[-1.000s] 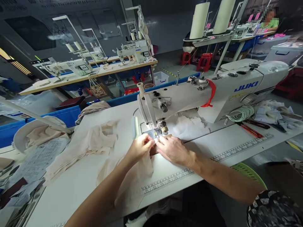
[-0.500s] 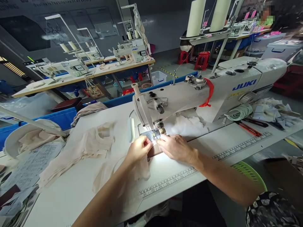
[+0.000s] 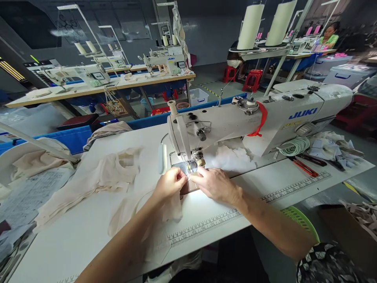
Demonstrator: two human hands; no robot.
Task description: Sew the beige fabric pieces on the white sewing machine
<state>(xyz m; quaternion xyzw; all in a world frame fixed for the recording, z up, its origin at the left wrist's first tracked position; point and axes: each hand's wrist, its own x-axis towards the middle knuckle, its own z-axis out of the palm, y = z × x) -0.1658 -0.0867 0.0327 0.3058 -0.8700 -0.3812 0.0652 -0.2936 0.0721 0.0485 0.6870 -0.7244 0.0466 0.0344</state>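
Observation:
A white JUKI sewing machine [image 3: 218, 124] stands on the table, its lamp lighting the needle area and presser foot [image 3: 193, 166]. Just in front of the foot, my left hand [image 3: 169, 182] pinches a piece of thin beige fabric [image 3: 173, 208], which trails down over the table edge side. Close beside it, my right hand [image 3: 218, 185] has its thumb and fingers pressed together at the needle plate. Glare and the fingers hide what lies between them. A stack of cut beige fabric pieces [image 3: 100, 177] lies to the left of my hands.
Red-handled snips [image 3: 304, 167], a coil of pale green cord [image 3: 294, 146] and fabric scraps [image 3: 332, 147] lie at the right. White fabric [image 3: 234, 157] is bunched behind the needle. Printed rulers [image 3: 206, 226] run along the front edge. A green basket [image 3: 300, 222] sits below.
The camera view has shifted slightly. My hands stay at the needle, and my right fingertips are now closer to my left ones.

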